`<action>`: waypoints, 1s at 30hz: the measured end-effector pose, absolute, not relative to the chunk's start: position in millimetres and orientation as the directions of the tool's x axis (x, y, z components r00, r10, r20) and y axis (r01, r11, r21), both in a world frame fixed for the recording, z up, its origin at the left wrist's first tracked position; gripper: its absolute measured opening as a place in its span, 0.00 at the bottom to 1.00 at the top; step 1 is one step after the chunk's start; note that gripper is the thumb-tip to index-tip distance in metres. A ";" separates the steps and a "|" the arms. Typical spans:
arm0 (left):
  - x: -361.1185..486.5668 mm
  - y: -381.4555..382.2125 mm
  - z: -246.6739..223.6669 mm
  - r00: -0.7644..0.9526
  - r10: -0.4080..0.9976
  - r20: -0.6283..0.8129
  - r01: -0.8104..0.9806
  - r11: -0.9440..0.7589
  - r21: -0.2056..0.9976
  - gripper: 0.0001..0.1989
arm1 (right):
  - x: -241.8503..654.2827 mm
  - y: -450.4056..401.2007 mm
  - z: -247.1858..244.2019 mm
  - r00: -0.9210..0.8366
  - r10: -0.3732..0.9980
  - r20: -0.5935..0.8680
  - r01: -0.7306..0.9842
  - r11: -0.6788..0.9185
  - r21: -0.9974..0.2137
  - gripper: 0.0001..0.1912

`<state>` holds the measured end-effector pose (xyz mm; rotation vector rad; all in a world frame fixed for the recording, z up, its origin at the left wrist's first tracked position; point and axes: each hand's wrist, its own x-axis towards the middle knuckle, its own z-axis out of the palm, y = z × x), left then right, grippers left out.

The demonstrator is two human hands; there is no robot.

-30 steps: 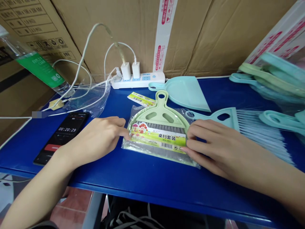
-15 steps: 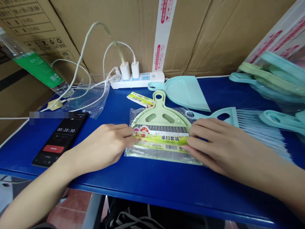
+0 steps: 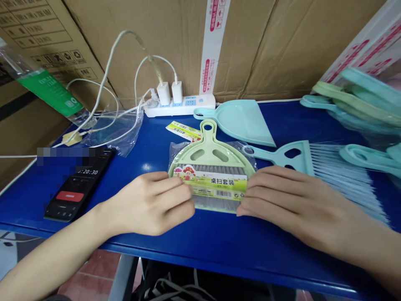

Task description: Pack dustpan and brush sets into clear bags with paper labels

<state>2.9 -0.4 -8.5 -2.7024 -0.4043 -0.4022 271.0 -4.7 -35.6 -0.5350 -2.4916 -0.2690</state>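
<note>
A light green dustpan and brush set (image 3: 213,152) lies flat on the blue table (image 3: 200,246) in a clear plastic bag, its handle pointing away from me. A printed label (image 3: 219,184) with mushrooms crosses its bristles. My left hand (image 3: 159,202) is closed on the lower left edge of the bagged set, the fingertips curled out of sight. My right hand (image 3: 278,200) grips the lower right edge, fingers bent together over it. Behind the set lie a loose label (image 3: 183,130) and a pale blue dustpan (image 3: 242,121).
A pale blue brush (image 3: 294,156) lies to the right, near more bagged dustpans (image 3: 360,102). At the left are a phone (image 3: 78,188), a bottle (image 3: 50,90) and cables. A power strip (image 3: 181,105) stands before the cardboard boxes (image 3: 250,46).
My left hand has moved right and slightly nearer over the lower left corner of the bag. My right hand has shifted slightly down, its fingers now curled at the bag's lower right edge.
</note>
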 end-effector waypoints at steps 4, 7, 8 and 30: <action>1.9 -0.3 -10.8 0.931 0.236 0.280 0.315 -0.906 -0.283 0.17 | 270.6 -6.3 -36.8 -0.759 0.317 0.569 0.423 0.904 0.060 0.24; 0.4 -0.2 -14.5 0.920 0.230 0.316 0.317 -0.913 -0.257 0.17 | 269.2 -6.4 -35.7 -0.765 0.316 0.562 0.417 0.907 0.058 0.24; 0.1 -0.2 -15.6 0.912 0.226 0.344 0.320 -0.914 -0.249 0.17 | 268.4 -6.2 -35.3 -0.766 0.317 0.559 0.417 0.907 0.056 0.25; 2.7 3.7 -19.0 0.900 0.419 0.120 0.435 -0.886 -0.164 0.18 | 261.7 -5.0 -38.5 -0.816 0.437 0.378 0.499 0.863 0.081 0.16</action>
